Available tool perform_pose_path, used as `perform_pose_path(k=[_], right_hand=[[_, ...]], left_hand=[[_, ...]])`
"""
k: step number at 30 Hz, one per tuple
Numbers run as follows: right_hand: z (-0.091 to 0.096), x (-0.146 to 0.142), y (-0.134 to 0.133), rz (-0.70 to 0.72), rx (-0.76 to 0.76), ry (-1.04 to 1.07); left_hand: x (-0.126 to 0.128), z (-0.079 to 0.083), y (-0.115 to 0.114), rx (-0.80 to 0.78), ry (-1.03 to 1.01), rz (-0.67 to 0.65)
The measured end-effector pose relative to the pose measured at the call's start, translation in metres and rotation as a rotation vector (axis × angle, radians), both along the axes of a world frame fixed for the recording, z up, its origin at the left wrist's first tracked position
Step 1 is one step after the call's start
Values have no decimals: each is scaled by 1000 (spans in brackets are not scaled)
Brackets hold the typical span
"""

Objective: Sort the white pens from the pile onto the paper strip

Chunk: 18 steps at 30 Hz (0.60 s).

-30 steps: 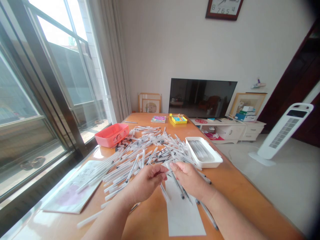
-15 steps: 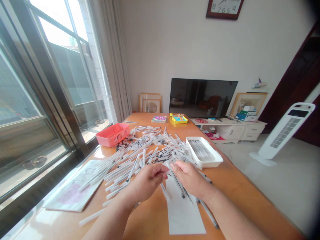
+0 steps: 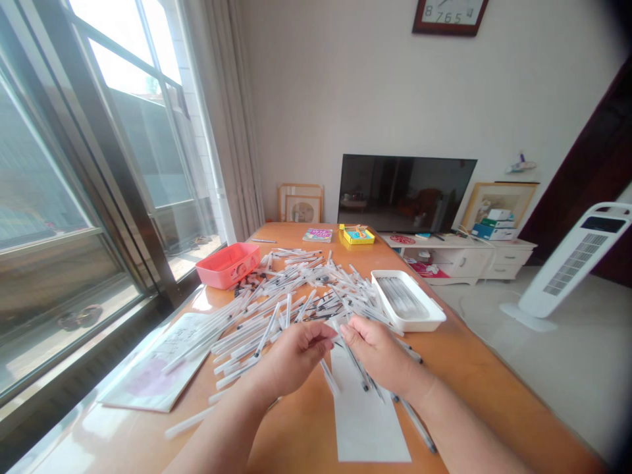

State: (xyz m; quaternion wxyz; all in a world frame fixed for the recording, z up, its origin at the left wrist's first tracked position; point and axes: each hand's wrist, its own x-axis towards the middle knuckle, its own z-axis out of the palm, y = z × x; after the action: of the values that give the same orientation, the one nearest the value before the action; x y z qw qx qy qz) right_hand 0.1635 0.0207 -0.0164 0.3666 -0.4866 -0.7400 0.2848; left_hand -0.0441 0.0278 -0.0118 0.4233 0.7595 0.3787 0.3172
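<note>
My left hand [image 3: 295, 359] and my right hand [image 3: 378, 352] meet over the near edge of a big heap of white pens [image 3: 291, 296] on an orange wooden table [image 3: 469, 375]. Both have their fingers pinched together around a thin pen part [image 3: 337, 338] held between them. Below the hands lies a white sheet of paper [image 3: 368, 421] with a few dark pens [image 3: 363, 378] on it. A white tray [image 3: 427, 322] with pens laid in it stands just right of the heap.
A pink tray [image 3: 228, 264] stands at the heap's far left. An open booklet [image 3: 158, 368] lies near the window side. A yellow box [image 3: 359, 234] and a small book [image 3: 317, 234] sit at the far end. A television, cabinet and white tower fan [image 3: 567, 263] stand beyond.
The view has shifted slightly left and up, so everything sits a bit further right. Both hands stay pinched together in the same spot.
</note>
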Motion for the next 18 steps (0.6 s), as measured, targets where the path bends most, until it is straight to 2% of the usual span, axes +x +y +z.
perform_pose_path(k=[5, 12, 18], right_hand=[[-4, -4, 3, -51, -2, 44], [2, 3, 5, -119, 54, 92], [-1, 2, 9, -127, 20, 162]], left_hand=[[2, -1, -2, 96, -5, 83], [-5, 10, -3, 117, 185, 82], [1, 8, -3, 158, 180, 84]])
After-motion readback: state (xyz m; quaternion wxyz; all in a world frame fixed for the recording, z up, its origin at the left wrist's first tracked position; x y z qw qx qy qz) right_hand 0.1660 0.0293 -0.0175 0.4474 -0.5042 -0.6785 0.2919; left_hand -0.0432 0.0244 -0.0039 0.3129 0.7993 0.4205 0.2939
